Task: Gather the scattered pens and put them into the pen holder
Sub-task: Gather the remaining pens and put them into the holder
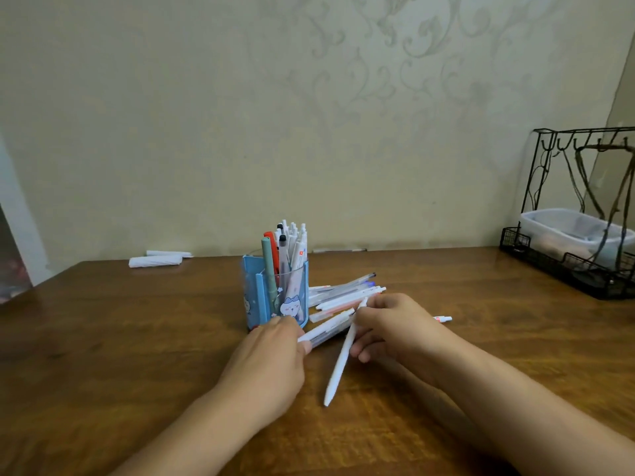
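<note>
Gripping a white pen (340,362) in its curled fingers, the right hand (395,329) holds it slanted, tip pointing toward the near edge of the wooden desk (120,338). The left hand (271,362) closes on a clear-barrelled pen (326,333) just right of the blue pen holder (275,297), which stands upright at the desk's middle, already packed with white, red and green pens. A loose pile of pens (343,292) lies on the desk to the right of the holder, beyond the hands. Far right sits a black wire rack (563,262) holding a plastic container (563,228); rolled white paper (156,260) lies far left.
</note>
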